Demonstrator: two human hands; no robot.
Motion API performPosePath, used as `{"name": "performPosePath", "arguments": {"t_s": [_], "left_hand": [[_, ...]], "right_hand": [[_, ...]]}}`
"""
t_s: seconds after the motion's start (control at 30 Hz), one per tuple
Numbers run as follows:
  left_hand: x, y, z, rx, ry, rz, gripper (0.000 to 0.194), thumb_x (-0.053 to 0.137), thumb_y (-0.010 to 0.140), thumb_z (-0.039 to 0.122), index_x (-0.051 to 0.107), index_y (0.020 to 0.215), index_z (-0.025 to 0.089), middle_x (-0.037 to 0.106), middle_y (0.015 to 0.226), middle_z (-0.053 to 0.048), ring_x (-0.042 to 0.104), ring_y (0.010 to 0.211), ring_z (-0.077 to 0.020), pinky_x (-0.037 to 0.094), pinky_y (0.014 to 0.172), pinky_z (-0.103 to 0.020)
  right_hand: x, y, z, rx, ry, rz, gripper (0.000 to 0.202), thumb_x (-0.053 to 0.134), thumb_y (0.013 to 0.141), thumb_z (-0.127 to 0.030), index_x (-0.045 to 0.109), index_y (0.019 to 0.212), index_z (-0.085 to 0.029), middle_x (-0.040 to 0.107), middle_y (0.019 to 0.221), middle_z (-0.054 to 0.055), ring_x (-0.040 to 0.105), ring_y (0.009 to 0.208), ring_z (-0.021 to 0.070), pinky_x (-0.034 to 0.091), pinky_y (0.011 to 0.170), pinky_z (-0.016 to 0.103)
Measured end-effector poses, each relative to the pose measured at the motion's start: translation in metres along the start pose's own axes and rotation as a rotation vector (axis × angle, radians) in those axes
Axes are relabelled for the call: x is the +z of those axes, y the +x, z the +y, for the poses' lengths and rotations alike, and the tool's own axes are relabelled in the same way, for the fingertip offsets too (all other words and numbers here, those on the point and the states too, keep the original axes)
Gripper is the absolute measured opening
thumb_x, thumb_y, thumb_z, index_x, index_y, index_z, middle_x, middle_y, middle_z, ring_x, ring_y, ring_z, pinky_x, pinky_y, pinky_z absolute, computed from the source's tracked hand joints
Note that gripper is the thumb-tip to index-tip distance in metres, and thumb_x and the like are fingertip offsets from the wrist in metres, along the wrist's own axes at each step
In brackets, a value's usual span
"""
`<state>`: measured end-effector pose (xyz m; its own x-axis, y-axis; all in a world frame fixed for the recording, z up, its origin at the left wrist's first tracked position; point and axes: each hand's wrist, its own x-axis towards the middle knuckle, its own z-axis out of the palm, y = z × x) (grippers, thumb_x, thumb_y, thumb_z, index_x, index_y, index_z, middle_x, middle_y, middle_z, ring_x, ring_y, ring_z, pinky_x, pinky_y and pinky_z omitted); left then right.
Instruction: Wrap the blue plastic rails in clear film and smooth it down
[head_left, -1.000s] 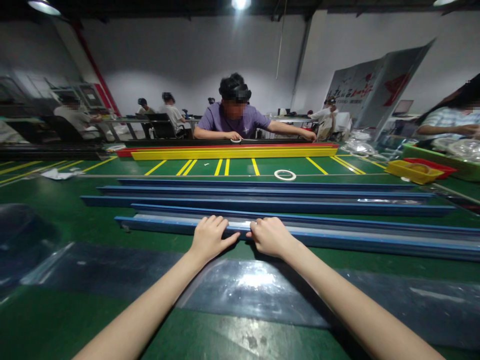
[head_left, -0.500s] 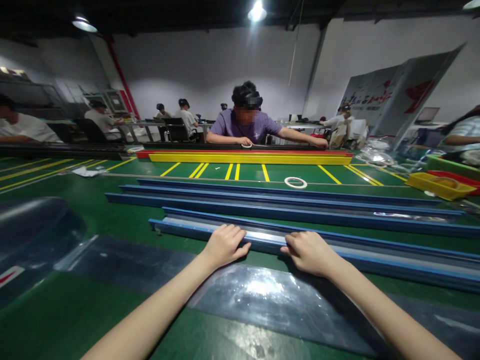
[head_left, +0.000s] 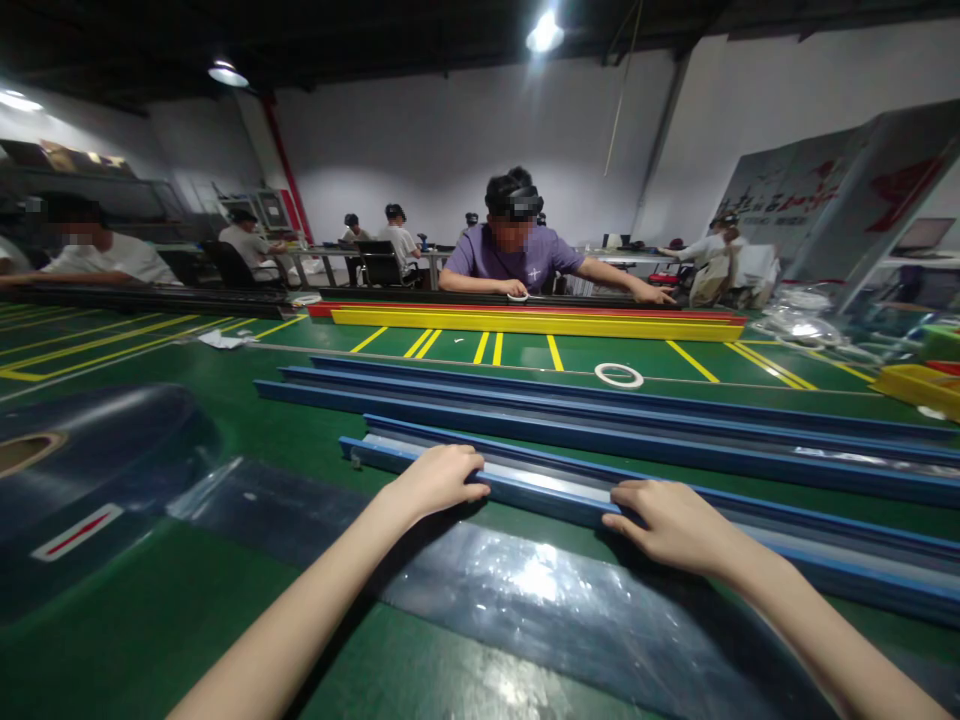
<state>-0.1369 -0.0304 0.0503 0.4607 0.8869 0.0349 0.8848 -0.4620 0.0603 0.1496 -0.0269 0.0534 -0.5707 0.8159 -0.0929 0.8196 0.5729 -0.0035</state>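
Observation:
A long blue channel [head_left: 544, 502] with raised edges and a pale strip inside lies crosswise before me on the green table. My left hand [head_left: 439, 485] closes over its near wall toward the left end, fingers inside and thumb in front. Farther right, my right hand [head_left: 671, 522] pinches the same wall, thumb low on the outside. Some fingertips are hidden inside the channel. Beneath my forearms runs a strip of clear, shiny plastic film [head_left: 517, 600]. It leads left to a large film roll [head_left: 135, 430] bearing a red arrow label [head_left: 79, 532].
More blue channels [head_left: 480, 412] lie just beyond. A white tape ring [head_left: 619, 376] rests behind them. Farther off is a yellow bar [head_left: 525, 320], with a co-worker in a purple shirt [head_left: 499, 262] leaning over behind it. A yellow tray [head_left: 915, 390] stands at the right.
The view has turned slightly left, so most things appear shifted right. My left hand has slid left along the channel wall and my hands are farther apart.

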Motion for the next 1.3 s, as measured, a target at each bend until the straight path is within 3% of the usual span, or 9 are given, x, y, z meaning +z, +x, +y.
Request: {"name": "performPosePath", "arguments": {"t_s": [0.2, 0.43, 0.63, 0.97, 1.1, 1.23, 1.3], "left_hand": [[-0.014, -0.008, -0.029, -0.132, -0.061, -0.057, 0.015, 0.058, 0.066, 0.030, 0.056, 0.078, 0.021, 0.057, 0.084, 0.000, 0.054, 0.074, -0.0151, 0.034, 0.059, -0.022], [-0.017, -0.009, -0.051, -0.194, -0.139, -0.056, 0.021, 0.063, 0.061, 0.038, 0.055, 0.066, 0.019, 0.057, 0.072, 0.001, 0.051, 0.064, -0.0132, 0.029, 0.050, -0.021], [-0.016, -0.008, -0.053, -0.195, -0.147, -0.056, 0.022, 0.066, 0.059, 0.040, 0.059, 0.064, 0.019, 0.058, 0.062, 0.001, 0.052, 0.060, -0.0140, 0.028, 0.049, -0.021], [-0.021, -0.007, -0.050, -0.200, -0.173, -0.083, 0.020, 0.066, 0.059, 0.038, 0.063, 0.065, 0.019, 0.060, 0.062, 0.001, 0.053, 0.060, -0.0137, 0.028, 0.049, -0.021], [-0.020, -0.007, -0.052, -0.204, -0.229, -0.103, 0.021, 0.066, 0.060, 0.039, 0.061, 0.065, 0.019, 0.060, 0.063, 0.001, 0.053, 0.060, -0.0134, 0.029, 0.048, -0.021], [-0.026, -0.011, -0.059, -0.251, -0.286, -0.172, 0.031, 0.053, 0.070, 0.048, 0.062, 0.070, 0.019, 0.062, 0.065, -0.001, 0.055, 0.061, -0.0148, 0.031, 0.049, -0.021], [-0.029, -0.015, -0.066, -0.298, -0.270, -0.151, 0.037, 0.042, 0.077, 0.049, 0.062, 0.074, 0.019, 0.064, 0.071, -0.004, 0.057, 0.066, -0.0161, 0.034, 0.053, -0.022]], "right_hand": [[-0.005, 0.007, -0.010, -0.063, 0.070, 0.002, 0.030, 0.039, 0.081, -0.043, 0.059, 0.083, -0.020, 0.063, 0.086, 0.007, 0.058, 0.078, 0.0192, 0.037, 0.065, 0.026], [-0.014, 0.032, -0.043, -0.055, 0.142, 0.076, 0.020, 0.046, 0.078, -0.040, 0.053, 0.076, -0.021, 0.061, 0.077, 0.002, 0.055, 0.068, 0.0152, 0.032, 0.056, 0.024], [-0.020, 0.051, -0.055, -0.078, 0.149, 0.025, 0.018, 0.047, 0.077, -0.034, 0.055, 0.071, -0.019, 0.062, 0.072, 0.004, 0.054, 0.065, 0.0142, 0.030, 0.054, 0.023], [-0.023, 0.060, -0.052, -0.042, 0.177, -0.073, 0.021, 0.049, 0.074, -0.038, 0.057, 0.068, -0.019, 0.061, 0.066, 0.004, 0.052, 0.058, 0.0124, 0.027, 0.048, 0.022], [-0.022, 0.064, -0.052, -0.093, 0.179, -0.139, 0.024, 0.046, 0.076, -0.040, 0.058, 0.073, -0.019, 0.062, 0.070, 0.004, 0.054, 0.062, 0.0137, 0.030, 0.052, 0.022], [-0.022, 0.071, -0.064, -0.197, 0.224, -0.144, 0.031, 0.046, 0.075, -0.043, 0.059, 0.085, -0.017, 0.061, 0.085, 0.007, 0.055, 0.077, 0.0171, 0.037, 0.064, 0.024], [-0.023, 0.076, -0.072, -0.234, 0.233, -0.138, 0.032, 0.046, 0.075, -0.044, 0.059, 0.087, -0.016, 0.060, 0.090, 0.008, 0.055, 0.079, 0.0174, 0.038, 0.067, 0.025]]}}
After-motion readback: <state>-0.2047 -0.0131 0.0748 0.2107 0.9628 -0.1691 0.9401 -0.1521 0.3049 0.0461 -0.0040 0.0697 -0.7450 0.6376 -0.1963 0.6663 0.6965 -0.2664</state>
